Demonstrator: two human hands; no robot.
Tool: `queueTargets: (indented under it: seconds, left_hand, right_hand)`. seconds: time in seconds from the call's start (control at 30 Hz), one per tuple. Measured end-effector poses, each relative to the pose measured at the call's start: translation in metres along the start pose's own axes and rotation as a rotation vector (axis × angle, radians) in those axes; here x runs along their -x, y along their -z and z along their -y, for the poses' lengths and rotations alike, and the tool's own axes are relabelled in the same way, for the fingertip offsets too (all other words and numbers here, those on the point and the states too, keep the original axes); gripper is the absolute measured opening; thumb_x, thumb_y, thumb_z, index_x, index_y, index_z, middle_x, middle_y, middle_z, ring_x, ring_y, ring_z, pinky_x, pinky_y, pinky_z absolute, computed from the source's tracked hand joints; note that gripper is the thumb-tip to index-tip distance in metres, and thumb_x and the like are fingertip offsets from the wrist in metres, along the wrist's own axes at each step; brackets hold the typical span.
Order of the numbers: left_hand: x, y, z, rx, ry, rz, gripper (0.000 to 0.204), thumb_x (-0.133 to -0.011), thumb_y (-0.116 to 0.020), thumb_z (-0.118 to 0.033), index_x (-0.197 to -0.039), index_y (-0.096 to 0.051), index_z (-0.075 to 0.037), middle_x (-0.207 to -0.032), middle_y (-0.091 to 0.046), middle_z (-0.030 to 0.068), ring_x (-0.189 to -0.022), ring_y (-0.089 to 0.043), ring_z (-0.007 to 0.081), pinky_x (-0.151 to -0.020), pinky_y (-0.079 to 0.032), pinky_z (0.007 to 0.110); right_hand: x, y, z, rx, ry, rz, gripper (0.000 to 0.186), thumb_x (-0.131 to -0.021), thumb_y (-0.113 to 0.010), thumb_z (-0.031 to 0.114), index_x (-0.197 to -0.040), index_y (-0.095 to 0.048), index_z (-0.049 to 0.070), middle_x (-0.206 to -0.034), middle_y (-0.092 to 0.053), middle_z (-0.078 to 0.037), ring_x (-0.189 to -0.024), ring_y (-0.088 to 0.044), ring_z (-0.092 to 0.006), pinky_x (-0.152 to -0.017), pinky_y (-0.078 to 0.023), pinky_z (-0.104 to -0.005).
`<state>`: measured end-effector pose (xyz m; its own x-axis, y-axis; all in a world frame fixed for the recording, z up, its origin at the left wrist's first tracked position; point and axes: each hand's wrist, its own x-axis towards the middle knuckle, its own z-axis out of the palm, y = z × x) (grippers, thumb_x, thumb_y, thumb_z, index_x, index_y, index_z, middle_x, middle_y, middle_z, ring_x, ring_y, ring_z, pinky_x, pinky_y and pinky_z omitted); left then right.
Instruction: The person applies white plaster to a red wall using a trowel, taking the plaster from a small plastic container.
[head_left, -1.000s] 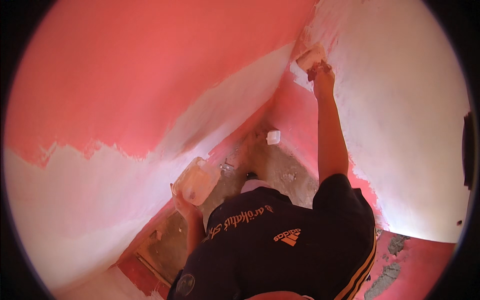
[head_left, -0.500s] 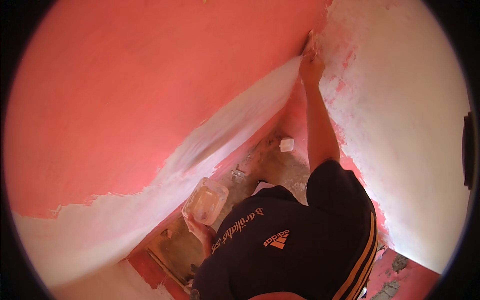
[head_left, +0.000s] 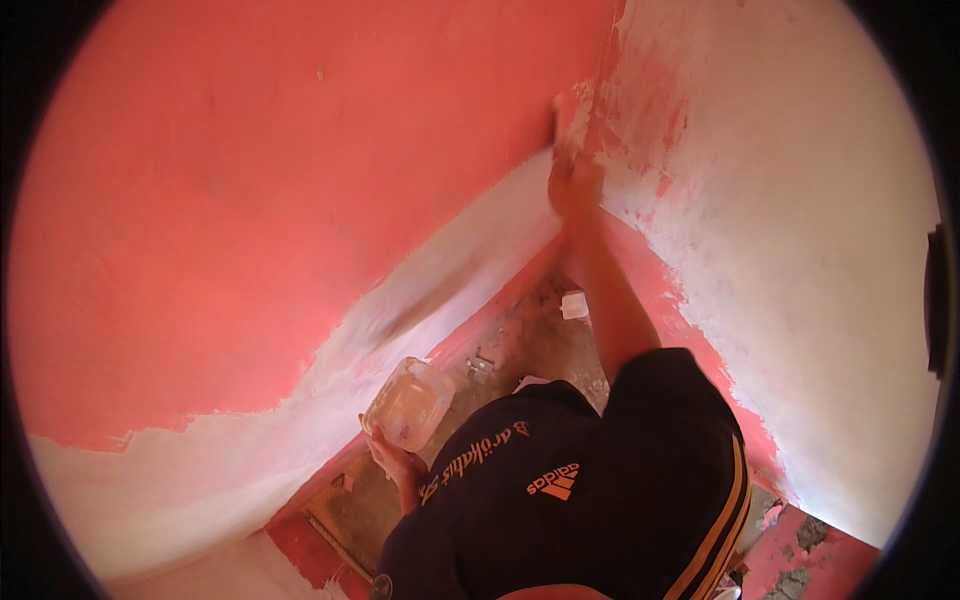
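My left hand (head_left: pixel 395 460) grips the side of a clear plastic tub (head_left: pixel 410 405), held low in front of the left wall. Some pale stuff lies in the tub's bottom. My right arm is stretched far forward, and my right hand (head_left: pixel 577 188) is closed, somewhat smeared by motion. It holds a putty knife (head_left: pixel 570 118), its blurred blade against the wall beside the corner. White filler covers a band low on the red left wall (head_left: pixel 220 200). The right wall (head_left: pixel 800 200) is mostly white, with red streaks near the corner.
On the floor (head_left: pixel 545 340) beyond my body stands a small white container (head_left: pixel 574 305). A small metal-looking piece (head_left: pixel 481 365) lies nearer the left wall. Both walls meet in a corner ahead. A dark object (head_left: pixel 937 300) shows at the right rim.
My right hand and the putty knife have come down and to the left, from the right side of the corner toward the left wall. The left hand keeps the tub almost in place.
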<state>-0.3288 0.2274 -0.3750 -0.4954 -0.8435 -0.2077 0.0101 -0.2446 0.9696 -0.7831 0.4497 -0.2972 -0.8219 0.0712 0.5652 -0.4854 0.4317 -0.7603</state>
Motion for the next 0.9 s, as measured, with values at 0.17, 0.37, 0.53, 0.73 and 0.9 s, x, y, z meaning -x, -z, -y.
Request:
queueTargets:
  seconds: [0.17, 0.37, 0.53, 0.73, 0.9]
  left_hand:
    - [-0.001, -0.002, 0.003, -0.024, 0.019, -0.052, 0.060, -0.105, -0.045, -0.031, -0.158, -0.033, -0.007, -0.150, -0.045, 0.0130, -0.135, -0.048, 0.0254, -0.107, -0.045, 0.038]
    - [0.003, 0.006, -0.002, 0.021, -0.031, 0.025, 0.058, -0.105, -0.043, -0.030, -0.158, -0.033, -0.006, -0.147, -0.048, 0.0130, -0.130, -0.051, 0.0247, -0.105, -0.046, 0.038]
    - [0.001, 0.012, -0.011, 0.184, 0.070, -0.004, 0.057, -0.106, -0.042, -0.029, -0.157, -0.034, -0.006, -0.145, -0.049, 0.0132, -0.128, -0.052, 0.0239, -0.105, -0.046, 0.036]
    - [0.005, 0.032, -0.018, 0.130, 0.059, 0.078, 0.057, -0.106, -0.042, -0.028, -0.157, -0.034, -0.006, -0.145, -0.049, 0.0131, -0.128, -0.052, 0.0233, -0.104, -0.047, 0.033]
    - [0.004, 0.035, -0.026, 0.250, 0.103, 0.071, 0.057, -0.105, -0.041, -0.028, -0.157, -0.034, -0.006, -0.145, -0.049, 0.0146, -0.129, -0.053, 0.0257, -0.103, -0.048, 0.036]
  right_hand:
    - [-0.005, 0.012, -0.021, 0.023, -0.029, -0.200, 0.026, -0.097, -0.055, 0.017, -0.104, -0.070, -0.002, -0.081, -0.067, -0.027, -0.074, -0.068, -0.0412, -0.068, -0.053, -0.0463]
    - [0.002, -0.022, -0.002, 0.301, 0.091, -0.211, 0.029, -0.099, -0.052, 0.016, -0.112, -0.069, -0.004, -0.080, -0.067, -0.024, -0.074, -0.065, -0.0431, -0.071, -0.053, -0.0498]
    - [0.033, 0.003, 0.037, 0.095, 0.049, -0.038, 0.024, -0.097, -0.054, 0.014, -0.111, -0.065, -0.003, -0.084, -0.067, -0.028, -0.078, -0.066, -0.0446, -0.070, -0.051, -0.0495]
    - [-0.001, -0.003, 0.055, 0.121, 0.066, -0.262, 0.025, -0.098, -0.056, 0.014, -0.087, -0.067, -0.005, -0.077, -0.065, -0.025, -0.074, -0.066, -0.0430, -0.066, -0.049, -0.0483]
    - [0.072, 0.001, 0.076, -0.126, 0.289, 0.053, 0.028, -0.099, -0.053, 0.019, -0.105, -0.071, -0.001, -0.083, -0.069, -0.027, -0.079, -0.068, -0.0416, -0.070, -0.052, -0.0462]
